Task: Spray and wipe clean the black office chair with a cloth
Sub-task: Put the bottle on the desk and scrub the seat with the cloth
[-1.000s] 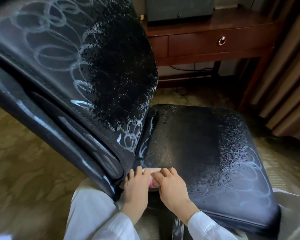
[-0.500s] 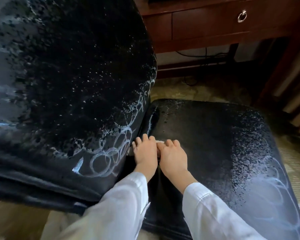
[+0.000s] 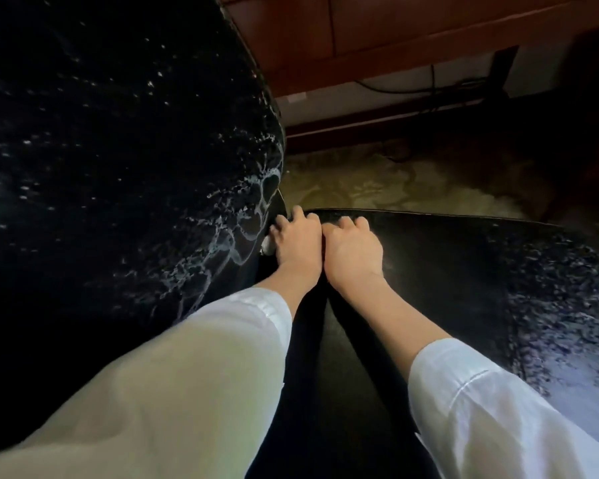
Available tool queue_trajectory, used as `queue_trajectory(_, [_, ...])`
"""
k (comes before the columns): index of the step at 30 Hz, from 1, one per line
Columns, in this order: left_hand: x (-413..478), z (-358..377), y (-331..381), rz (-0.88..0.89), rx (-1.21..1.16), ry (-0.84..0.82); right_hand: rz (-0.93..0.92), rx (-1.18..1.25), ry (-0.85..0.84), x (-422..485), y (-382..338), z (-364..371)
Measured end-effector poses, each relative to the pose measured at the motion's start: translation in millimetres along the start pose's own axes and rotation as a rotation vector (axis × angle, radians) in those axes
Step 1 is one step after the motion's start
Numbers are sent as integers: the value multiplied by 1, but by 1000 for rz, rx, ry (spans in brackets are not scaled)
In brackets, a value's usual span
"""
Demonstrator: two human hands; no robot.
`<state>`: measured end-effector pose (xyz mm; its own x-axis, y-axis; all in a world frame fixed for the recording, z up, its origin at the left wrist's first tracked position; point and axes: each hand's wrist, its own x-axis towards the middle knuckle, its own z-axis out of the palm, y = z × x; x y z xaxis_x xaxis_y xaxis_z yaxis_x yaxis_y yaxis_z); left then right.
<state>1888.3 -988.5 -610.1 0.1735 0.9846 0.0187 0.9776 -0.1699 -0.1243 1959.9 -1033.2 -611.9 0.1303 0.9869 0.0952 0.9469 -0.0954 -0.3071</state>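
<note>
The black office chair fills the view: its backrest [image 3: 118,160] at the left, its seat [image 3: 457,271] at the right. White foam streaks mark the backrest's lower edge [image 3: 246,216] and the seat's right side [image 3: 567,326]. My left hand [image 3: 298,247] and my right hand [image 3: 353,250] lie side by side at the far end of the gap between backrest and seat, fingers curled down over the cloth [image 3: 267,246]. Only a small white corner of the cloth shows beside my left hand; the rest is hidden under both hands.
A dark wooden desk [image 3: 377,36] stands just beyond the chair, with black cables [image 3: 433,86] hanging under it. Patterned beige carpet [image 3: 377,184] lies between desk and seat. A dark desk leg or curtain edge [image 3: 595,150] closes the far right.
Both hands have slid the cloth forward along the gap between backrest and seat, from the near edge to the far edge. My head has leaned in closer.
</note>
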Motion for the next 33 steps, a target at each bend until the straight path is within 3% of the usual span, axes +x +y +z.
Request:
queue_trajectory(9, [48, 3, 20, 17, 15, 32, 16, -20, 80, 50, 20, 18])
queue_trajectory(16, [17, 2, 15, -4, 4, -9, -27, -10, -39, 21, 16, 4])
queue_trajectory(33, [-251, -13, -47, -48, -41, -138, -97, -118, -375, -242, -68, -52])
